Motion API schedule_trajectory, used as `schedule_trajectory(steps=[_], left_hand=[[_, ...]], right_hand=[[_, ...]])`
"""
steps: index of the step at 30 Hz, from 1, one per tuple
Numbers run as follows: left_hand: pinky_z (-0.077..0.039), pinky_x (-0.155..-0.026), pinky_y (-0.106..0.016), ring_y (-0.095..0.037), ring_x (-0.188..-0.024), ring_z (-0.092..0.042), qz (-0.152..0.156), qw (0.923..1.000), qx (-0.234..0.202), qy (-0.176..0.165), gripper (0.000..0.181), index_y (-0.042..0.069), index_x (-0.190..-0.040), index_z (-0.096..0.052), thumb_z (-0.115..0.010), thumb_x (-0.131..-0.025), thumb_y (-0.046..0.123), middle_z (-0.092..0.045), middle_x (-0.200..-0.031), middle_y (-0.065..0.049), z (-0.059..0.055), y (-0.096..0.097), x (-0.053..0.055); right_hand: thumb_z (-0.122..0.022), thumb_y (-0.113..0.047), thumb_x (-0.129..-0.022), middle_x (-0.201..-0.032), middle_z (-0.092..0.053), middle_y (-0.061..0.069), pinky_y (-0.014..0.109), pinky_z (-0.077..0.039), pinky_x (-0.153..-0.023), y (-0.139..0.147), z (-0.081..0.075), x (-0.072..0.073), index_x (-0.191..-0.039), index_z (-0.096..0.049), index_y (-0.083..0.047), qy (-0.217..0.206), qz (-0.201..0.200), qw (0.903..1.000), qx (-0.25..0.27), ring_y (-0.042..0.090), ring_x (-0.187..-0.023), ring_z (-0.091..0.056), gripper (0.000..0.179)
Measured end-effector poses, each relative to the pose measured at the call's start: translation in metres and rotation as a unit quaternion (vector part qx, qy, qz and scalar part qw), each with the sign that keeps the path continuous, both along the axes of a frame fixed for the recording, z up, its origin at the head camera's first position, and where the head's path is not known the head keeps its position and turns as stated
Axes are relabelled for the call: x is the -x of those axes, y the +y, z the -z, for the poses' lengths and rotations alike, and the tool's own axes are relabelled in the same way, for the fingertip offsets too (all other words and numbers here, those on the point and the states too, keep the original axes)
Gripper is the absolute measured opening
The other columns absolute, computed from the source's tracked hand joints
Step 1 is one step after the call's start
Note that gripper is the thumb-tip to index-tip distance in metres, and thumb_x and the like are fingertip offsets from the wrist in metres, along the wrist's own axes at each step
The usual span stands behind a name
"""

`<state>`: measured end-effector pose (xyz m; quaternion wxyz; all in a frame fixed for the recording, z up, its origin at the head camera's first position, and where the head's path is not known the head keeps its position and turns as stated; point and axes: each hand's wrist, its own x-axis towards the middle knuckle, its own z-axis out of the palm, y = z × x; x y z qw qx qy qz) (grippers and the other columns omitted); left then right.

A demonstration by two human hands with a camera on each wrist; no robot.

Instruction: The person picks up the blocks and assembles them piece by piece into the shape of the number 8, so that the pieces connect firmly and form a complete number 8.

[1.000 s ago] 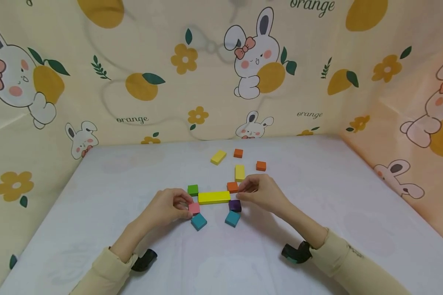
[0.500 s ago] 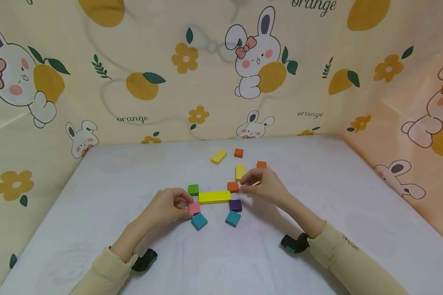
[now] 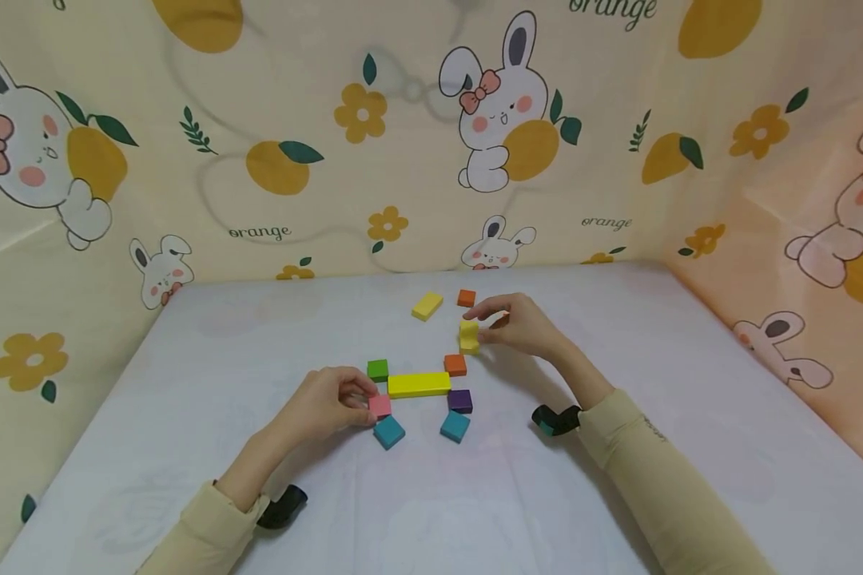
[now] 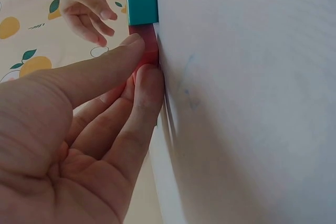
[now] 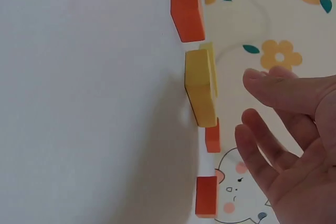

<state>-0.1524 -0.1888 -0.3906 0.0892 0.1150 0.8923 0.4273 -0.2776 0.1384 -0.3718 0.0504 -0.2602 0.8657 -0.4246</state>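
Note:
My left hand pinches a pink block between thumb and fingers; the left wrist view shows thumb and fingertip on the block. A teal block lies against its near side, and a green block sits just beyond. In the head view, my right hand hovers at the right of a yellow block, fingers spread. The right wrist view has a gap between those fingers and the yellow block. A long yellow block lies between the green block and an orange block.
A purple block and a second teal block lie at the right end of the long block. Farther back are another yellow block and a small orange block. A printed cloth stands behind the table.
My right hand has left the area by the purple and front orange blocks and moved away from me to the yellow block, now covering the rear right orange block. The left hand stays put.

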Motion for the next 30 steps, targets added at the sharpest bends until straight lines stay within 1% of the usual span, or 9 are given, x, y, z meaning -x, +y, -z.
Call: schedule_trajectory(steps=[5,8,10,13,17,21,26,30], left_hand=[[-0.054,-0.080,-0.032,-0.014,-0.078,-0.063,0.006,1.0000,-0.004,-0.002,0.030,0.012,-0.102,-0.069,-0.085,-0.077,0.011,-0.069,-0.091,0.004,0.001,0.000,0.000],[-0.054,-0.081,-0.032,-0.013,-0.079,-0.063,0.012,0.9999,-0.006,-0.002,0.030,0.011,-0.102,-0.069,-0.085,-0.077,0.012,-0.070,-0.092,0.004,0.001,0.001,0.000],[-0.054,-0.081,-0.032,-0.013,-0.079,-0.063,0.015,0.9999,-0.007,-0.002,0.030,0.011,-0.102,-0.069,-0.085,-0.077,0.012,-0.070,-0.092,0.004,0.001,0.001,0.001],[-0.054,-0.081,-0.032,-0.014,-0.078,-0.063,0.012,0.9999,-0.006,-0.001,0.029,0.011,-0.102,-0.069,-0.085,-0.077,0.012,-0.069,-0.091,0.004,0.001,0.000,0.001],[-0.054,-0.081,-0.032,-0.014,-0.078,-0.062,0.003,1.0000,-0.002,-0.004,0.029,0.011,-0.102,-0.069,-0.085,-0.077,0.011,-0.069,-0.091,0.004,0.000,0.000,0.001],[-0.054,-0.080,-0.031,-0.014,-0.078,-0.062,0.003,1.0000,-0.001,-0.004,0.029,0.012,-0.101,-0.069,-0.085,-0.077,0.010,-0.069,-0.092,0.003,-0.001,0.001,0.001],[-0.054,-0.080,-0.031,-0.015,-0.078,-0.062,0.002,1.0000,-0.002,0.000,0.029,0.011,-0.102,-0.069,-0.085,-0.077,0.009,-0.069,-0.093,0.002,-0.001,0.001,0.000],[-0.054,-0.080,-0.031,-0.015,-0.078,-0.062,-0.005,1.0000,0.001,-0.001,0.030,0.012,-0.102,-0.069,-0.085,-0.077,0.009,-0.069,-0.092,0.003,0.000,0.000,0.000]], right_hand=[[-0.071,0.009,-0.084,-0.116,-0.068,0.007,0.037,-0.052,-0.090,-0.001,0.006,0.008,-0.115,-0.072,-0.002,-0.025,-0.035,0.9988,0.023,0.030,-0.110,-0.060,0.033],[-0.066,0.014,-0.085,-0.119,-0.068,0.002,0.038,-0.050,-0.093,0.001,0.010,0.010,-0.117,-0.071,-0.003,-0.043,-0.044,0.9975,0.036,0.025,-0.116,-0.058,0.037],[-0.062,0.016,-0.085,-0.119,-0.068,0.002,0.040,-0.049,-0.095,0.002,0.011,0.010,-0.118,-0.071,-0.003,-0.052,-0.047,0.9968,0.040,0.022,-0.118,-0.057,0.039],[-0.058,0.016,-0.084,-0.121,-0.067,0.002,0.043,-0.047,-0.097,0.002,0.013,0.011,-0.118,-0.071,-0.004,-0.056,-0.053,0.9965,0.031,0.021,-0.120,-0.054,0.042],[-0.061,0.016,-0.083,-0.124,-0.065,0.004,0.045,-0.044,-0.100,0.001,0.016,0.013,-0.119,-0.071,-0.005,-0.061,-0.062,0.9961,0.014,0.025,-0.120,-0.053,0.043],[-0.064,0.015,-0.082,-0.125,-0.064,0.003,0.046,-0.042,-0.102,0.002,0.018,0.014,-0.120,-0.070,-0.006,-0.062,-0.055,0.9965,-0.005,0.024,-0.123,-0.051,0.044],[-0.063,0.013,-0.083,-0.123,-0.065,0.000,0.041,-0.046,-0.099,0.001,0.017,0.014,-0.119,-0.071,-0.009,-0.053,-0.044,0.9966,-0.045,0.022,-0.120,-0.052,0.043],[-0.067,0.011,-0.080,-0.117,-0.067,-0.001,0.039,-0.049,-0.095,0.001,0.016,0.015,-0.115,-0.073,-0.010,-0.050,-0.035,0.9966,-0.055,0.023,-0.112,-0.055,0.041]])
